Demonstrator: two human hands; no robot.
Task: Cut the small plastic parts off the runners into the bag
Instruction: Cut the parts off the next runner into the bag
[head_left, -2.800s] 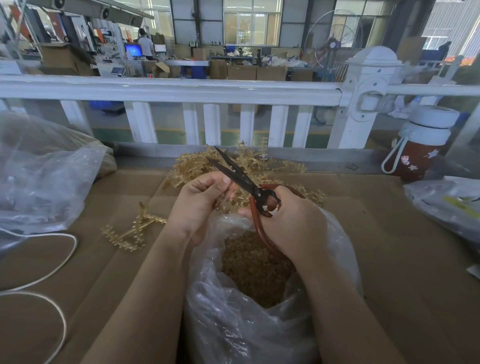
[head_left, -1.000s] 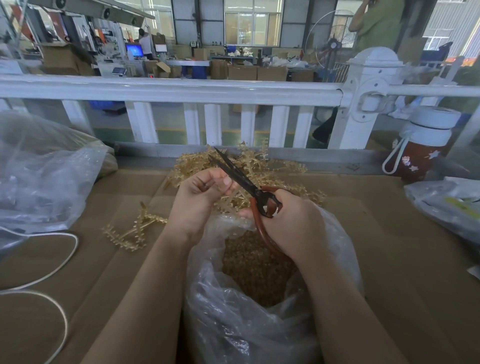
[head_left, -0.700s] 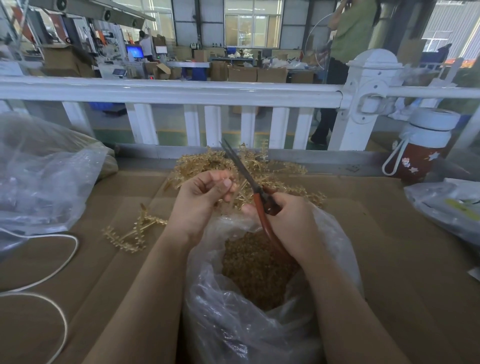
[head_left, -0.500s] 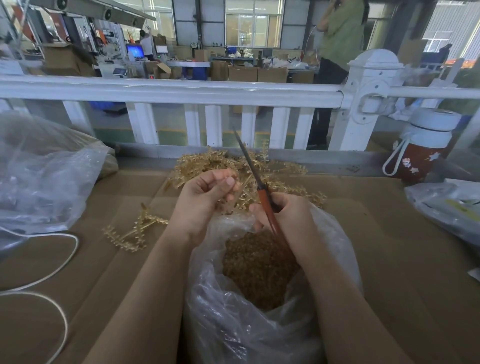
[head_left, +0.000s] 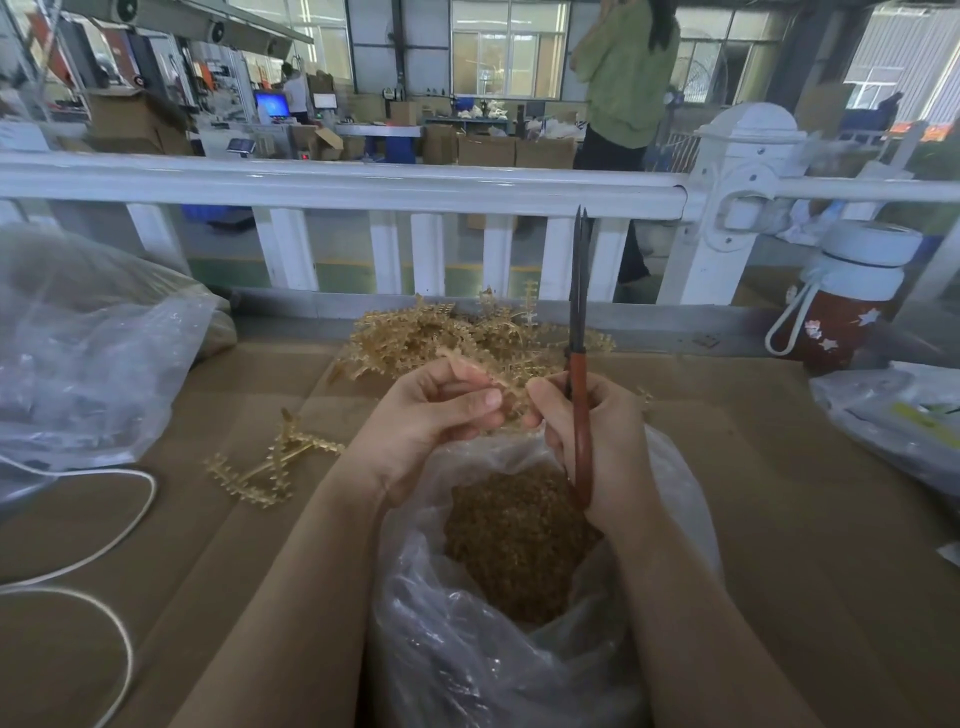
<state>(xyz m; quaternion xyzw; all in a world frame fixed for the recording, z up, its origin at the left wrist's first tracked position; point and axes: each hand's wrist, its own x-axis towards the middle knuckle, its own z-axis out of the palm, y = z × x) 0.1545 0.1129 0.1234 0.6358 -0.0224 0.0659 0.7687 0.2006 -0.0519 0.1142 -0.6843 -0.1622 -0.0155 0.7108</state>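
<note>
Left hand curled, pinching a golden plastic runner above the open clear plastic bag. Right hand gripping red-handled scissors, blades closed, pointing upright, also touching the runner.

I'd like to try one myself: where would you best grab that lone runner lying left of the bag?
Probably by the bare central stem of the loose runner, pinched from above. It lies flat on the cardboard, and its branches carry the small parts, so the stem gives fingers plain hold and leaves the branches free for cutting.

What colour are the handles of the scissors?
Reddish-brown, with dark blades above. The head view shows the scissors held upright in the right hand.
</note>
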